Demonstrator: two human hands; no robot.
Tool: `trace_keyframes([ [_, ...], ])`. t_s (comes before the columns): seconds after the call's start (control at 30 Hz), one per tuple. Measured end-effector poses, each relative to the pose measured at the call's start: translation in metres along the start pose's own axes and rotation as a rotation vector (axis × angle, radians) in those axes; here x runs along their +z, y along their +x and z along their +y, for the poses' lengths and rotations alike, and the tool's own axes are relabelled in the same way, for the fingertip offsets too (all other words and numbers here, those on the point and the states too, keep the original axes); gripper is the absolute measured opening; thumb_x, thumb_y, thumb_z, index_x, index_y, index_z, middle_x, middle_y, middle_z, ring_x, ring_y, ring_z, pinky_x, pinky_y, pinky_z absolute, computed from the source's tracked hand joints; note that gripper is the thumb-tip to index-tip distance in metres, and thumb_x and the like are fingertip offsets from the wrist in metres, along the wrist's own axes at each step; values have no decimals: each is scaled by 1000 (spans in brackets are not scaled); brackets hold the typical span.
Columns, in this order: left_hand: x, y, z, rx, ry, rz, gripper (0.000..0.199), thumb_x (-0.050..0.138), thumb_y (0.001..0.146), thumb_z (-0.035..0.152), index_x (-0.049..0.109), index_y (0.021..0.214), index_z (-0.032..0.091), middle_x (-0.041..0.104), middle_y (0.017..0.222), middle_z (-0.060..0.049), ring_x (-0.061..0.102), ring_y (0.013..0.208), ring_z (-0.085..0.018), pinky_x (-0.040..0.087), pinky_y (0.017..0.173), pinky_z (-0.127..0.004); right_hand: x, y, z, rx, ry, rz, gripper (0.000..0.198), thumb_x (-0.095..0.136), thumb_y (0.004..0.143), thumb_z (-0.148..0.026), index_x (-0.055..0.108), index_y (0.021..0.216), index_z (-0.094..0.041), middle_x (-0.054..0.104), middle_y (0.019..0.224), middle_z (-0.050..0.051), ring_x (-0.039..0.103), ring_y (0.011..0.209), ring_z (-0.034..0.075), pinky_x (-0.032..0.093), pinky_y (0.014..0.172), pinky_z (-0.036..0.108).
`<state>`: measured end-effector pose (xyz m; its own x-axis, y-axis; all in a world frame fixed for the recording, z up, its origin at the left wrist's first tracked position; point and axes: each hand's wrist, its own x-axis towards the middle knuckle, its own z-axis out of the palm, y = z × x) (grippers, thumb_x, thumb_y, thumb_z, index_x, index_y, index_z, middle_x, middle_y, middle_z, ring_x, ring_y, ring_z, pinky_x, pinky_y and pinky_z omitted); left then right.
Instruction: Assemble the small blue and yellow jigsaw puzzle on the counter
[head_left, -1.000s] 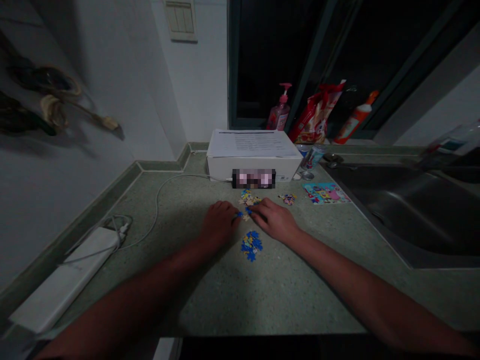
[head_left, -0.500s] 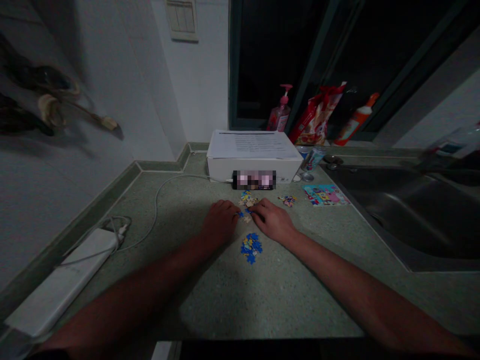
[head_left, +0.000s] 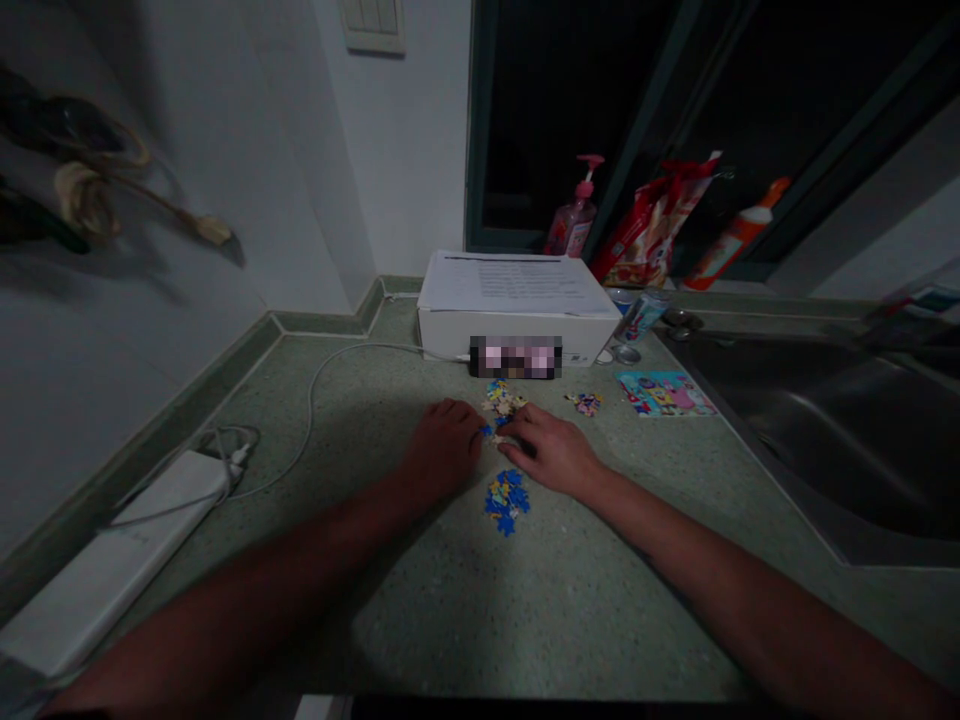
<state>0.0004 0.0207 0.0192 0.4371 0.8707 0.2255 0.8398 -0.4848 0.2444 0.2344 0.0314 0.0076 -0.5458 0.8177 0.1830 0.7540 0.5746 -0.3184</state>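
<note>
My left hand rests on the counter with its fingers closed around the edge of a small blue jigsaw piece. Facing it, my right hand has thumb and forefinger apart, its fingertips beside another blue piece. A beige piece lies between the hands. Just beyond the fingers is a pile of beige and yellow jigsaw pieces. Nearer me sits a heap of mostly blue pieces. A smaller multicoloured heap lies past my right hand.
A phone leans on a white box, its cable running left to a white power strip. A colourful picture card lies near the steel sink. A can and pump bottle stand behind.
My right thumb and forefinger have parted slightly. My left hand stays nearly in place. The whole view has shifted a little as my head moved.
</note>
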Motion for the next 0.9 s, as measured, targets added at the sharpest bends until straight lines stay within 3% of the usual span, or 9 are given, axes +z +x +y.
trace_keyframes([
  [0.17,-1,-3,1,30,-29,-6,23,60,107,13,78,119,20,80,125,-11,69,123,-31,53,113,-48,2,0,3,12,67,49,14,72,104,-29,78,116,-27,77,117,8,77,102,26,60,86,37],
  [0.27,-7,-5,3,22,-74,-22,26,56,109,18,77,117,30,80,128,-5,68,125,-30,53,115,-50,2,-1,3,1,88,53,8,68,104,-28,75,108,-28,78,111,6,76,97,24,59,83,35],
  [0.37,-13,-6,5,2,-117,-37,26,57,110,22,78,115,38,81,128,0,69,125,-30,53,115,-51,1,-3,3,-25,83,56,15,61,107,-29,75,102,-29,78,106,5,76,94,22,58,82,34],
  [0.53,-18,-8,4,73,-160,-5,29,53,114,28,79,119,40,83,127,2,71,121,-28,57,109,-50,-1,-6,5,-97,46,85,30,53,114,-35,80,105,-31,81,104,7,78,96,24,60,83,36],
  [0.63,-15,-9,1,94,-206,18,24,58,113,31,78,122,39,82,129,2,72,122,-27,58,110,-49,-3,-6,7,-143,7,106,36,49,117,-38,83,107,-31,82,105,8,78,98,24,61,85,38],
  [0.8,-7,-6,-1,64,-292,26,15,66,106,24,79,113,25,84,116,-5,75,115,-28,58,112,-51,-3,-7,9,-203,5,110,37,49,118,-39,84,109,-31,83,106,8,78,98,24,63,87,40],
  [0.9,-8,-4,0,16,-309,6,17,66,107,29,80,115,29,83,121,-4,74,118,-29,58,113,-51,-4,-7,7,-154,45,113,32,53,116,-39,84,113,-32,84,112,9,78,102,26,65,90,42],
])
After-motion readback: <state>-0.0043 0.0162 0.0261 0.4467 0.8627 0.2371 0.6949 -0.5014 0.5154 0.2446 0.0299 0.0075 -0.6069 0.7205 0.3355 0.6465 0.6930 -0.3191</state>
